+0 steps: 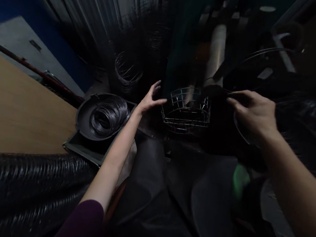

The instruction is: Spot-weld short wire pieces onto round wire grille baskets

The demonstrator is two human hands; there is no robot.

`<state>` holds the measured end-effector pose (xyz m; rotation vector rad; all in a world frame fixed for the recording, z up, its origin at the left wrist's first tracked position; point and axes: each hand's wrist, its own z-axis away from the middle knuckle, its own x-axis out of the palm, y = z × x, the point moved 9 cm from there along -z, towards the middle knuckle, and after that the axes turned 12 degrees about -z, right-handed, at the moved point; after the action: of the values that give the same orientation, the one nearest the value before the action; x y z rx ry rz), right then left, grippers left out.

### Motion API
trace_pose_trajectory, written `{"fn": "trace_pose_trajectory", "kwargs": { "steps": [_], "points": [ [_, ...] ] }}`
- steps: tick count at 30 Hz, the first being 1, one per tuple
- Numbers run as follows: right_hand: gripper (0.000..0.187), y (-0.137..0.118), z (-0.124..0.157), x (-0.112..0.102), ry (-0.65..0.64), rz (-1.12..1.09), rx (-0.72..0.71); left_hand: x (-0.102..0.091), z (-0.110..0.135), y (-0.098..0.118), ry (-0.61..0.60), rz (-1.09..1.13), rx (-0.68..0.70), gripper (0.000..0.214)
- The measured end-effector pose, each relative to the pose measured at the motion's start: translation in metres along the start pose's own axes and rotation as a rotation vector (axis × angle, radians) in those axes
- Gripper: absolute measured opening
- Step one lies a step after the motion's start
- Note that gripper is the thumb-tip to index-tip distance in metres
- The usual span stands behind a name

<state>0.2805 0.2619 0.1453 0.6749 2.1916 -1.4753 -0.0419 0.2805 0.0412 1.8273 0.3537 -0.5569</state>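
One wire basket (186, 122), mid-frame, longest left-to-right, just right of left hand (147, 103), fingers spread; right hand (257, 111) farther, fingers curled, too dark to tell if pinching.

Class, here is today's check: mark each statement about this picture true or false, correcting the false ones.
1. The coil lies in a round dish. True.
2. The left hand is clenched into a fist. False: it is open, thumb apart from the fingers.
3. The cage is made of wire. True.
4. In the picture, the cage lies between the left hand and the right hand. True.
5. The purple sleeve is on the right arm. False: it is on the left arm.
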Motion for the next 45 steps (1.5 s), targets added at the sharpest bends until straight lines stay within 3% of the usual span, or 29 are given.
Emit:
{"fn": "trace_pose_trajectory", "kwargs": {
  "steps": [3,5,7,10,13,15,17,23,28,34,39,45],
  "points": [
    [0.021,0.028,0.019,-0.036,0.108,0.072,0.099,0.022,0.020,-0.016,-0.116,-0.034,0.001,0.136],
    [0.025,0.072,0.052,-0.068,0.205,0.171,0.278,0.035,0.031,-0.020,-0.135,-0.033,-0.013,0.140],
    [0.032,0.131,0.105,-0.107,0.285,0.302,0.510,0.043,0.034,-0.031,-0.117,0.025,-0.076,0.142],
    [0.035,0.222,0.209,-0.155,0.324,0.474,0.876,0.051,0.021,-0.057,-0.099,0.112,-0.162,0.140],
    [0.034,0.292,0.292,-0.162,0.250,0.527,1.138,0.055,0.010,-0.070,-0.103,0.130,-0.168,0.145],
    [0.038,0.323,0.313,-0.149,0.166,0.531,1.199,0.054,0.011,-0.073,-0.108,0.112,-0.187,0.146],
    [0.040,0.343,0.314,-0.135,0.070,0.532,1.195,0.050,0.014,-0.072,-0.097,0.088,-0.207,0.146],
    [0.040,0.362,0.301,-0.126,-0.200,0.541,1.065,0.044,0.014,-0.069,-0.077,0.047,-0.192,0.141],
    [0.037,0.348,0.306,-0.104,-0.438,0.508,0.847,0.043,0.013,-0.063,-0.061,0.036,-0.175,0.147],
    [0.032,0.329,0.306,-0.083,-0.605,0.446,0.617,0.042,0.013,-0.064,-0.029,0.017,-0.269,0.158],
    [0.030,0.322,0.312,-0.091,-0.563,0.435,0.608,0.040,0.015,-0.058,0.016,0.026,-0.306,0.163],
    [0.029,0.318,0.342,-0.116,-0.349,0.543,0.858,0.045,0.012,-0.056,-0.011,0.087,-0.249,0.171]
  ]
}}
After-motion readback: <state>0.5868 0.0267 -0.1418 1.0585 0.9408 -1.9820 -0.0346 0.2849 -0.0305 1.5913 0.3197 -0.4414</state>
